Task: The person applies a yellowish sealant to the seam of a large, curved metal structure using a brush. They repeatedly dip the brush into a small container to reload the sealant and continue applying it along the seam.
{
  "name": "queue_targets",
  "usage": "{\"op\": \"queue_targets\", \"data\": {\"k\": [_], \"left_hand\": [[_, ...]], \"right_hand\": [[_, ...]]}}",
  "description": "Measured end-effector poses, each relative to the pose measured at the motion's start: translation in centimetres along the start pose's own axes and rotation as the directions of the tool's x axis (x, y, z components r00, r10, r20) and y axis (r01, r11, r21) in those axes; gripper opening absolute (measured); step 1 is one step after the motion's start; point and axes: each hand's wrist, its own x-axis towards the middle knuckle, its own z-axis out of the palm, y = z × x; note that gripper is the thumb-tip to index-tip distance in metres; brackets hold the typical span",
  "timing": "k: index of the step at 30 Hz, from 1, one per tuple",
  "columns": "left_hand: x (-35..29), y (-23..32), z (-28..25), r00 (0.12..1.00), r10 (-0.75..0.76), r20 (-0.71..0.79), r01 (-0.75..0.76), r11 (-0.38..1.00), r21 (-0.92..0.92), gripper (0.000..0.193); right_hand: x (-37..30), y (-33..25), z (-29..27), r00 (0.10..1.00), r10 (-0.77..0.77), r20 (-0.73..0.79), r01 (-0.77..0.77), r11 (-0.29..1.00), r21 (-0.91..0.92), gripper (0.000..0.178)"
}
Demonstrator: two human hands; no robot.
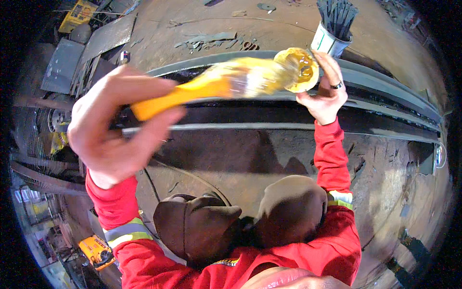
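My left hand [113, 127] grips the end of a paintbrush [185, 92] with a yellow-orange handle. Motion smears the middle of the brush, and its bristle end reaches the mouth of a small round cup [312, 81]. Yellow, wet-looking paint coats the cup's inside. Fingers of my right hand [328, 94], one wearing a dark ring, wrap round the cup and tilt its opening toward me. Both hands are raised above long dark metal beams [231, 126] lying crosswise in front of my knees.
Behind the cup stands a white bucket [327, 43] full of dark rods [335, 18]. Metal sheets [108, 38] lean at the far left, near a yellow box [77, 15]. An orange machine [97, 252] sits at lower left. A cable [192, 176] crosses the dirt floor.
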Motion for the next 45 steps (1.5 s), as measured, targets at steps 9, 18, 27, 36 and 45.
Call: {"op": "queue_targets", "data": {"k": [9,18,27,36,45], "left_hand": [[2.9,4.6,6.9,0.959,0.152,0.241,-0.238,0.891,0.386,0.020],[4.5,2.5,10.0,0.965,0.030,0.259,-0.093,0.967,0.235,0.018],[4.1,4.3,7.0,0.964,0.045,0.261,-0.134,0.932,0.336,0.019],[4.1,6.0,9.2,0.925,0.204,0.319,-0.349,0.786,0.510,0.010],[4.8,4.6,6.1,0.969,0.057,0.239,-0.135,0.937,0.322,0.023]], "right_hand": [[-1.7,0.1,0.7,0.994,0.057,-0.094,-0.042,0.987,0.152,0.071],[-1.6,-0.4,0.4,0.996,-0.084,-0.029,0.080,0.989,-0.122,0.069],[-2.4,-1.8,1.3,0.999,0.041,0.004,-0.039,0.981,-0.190,0.076],[-2.0,-2.3,1.7,0.997,-0.082,0.004,0.080,0.964,-0.252,0.072],[-3.2,-2.3,1.6,0.995,0.040,-0.090,-0.043,0.998,-0.036,0.071]]}}
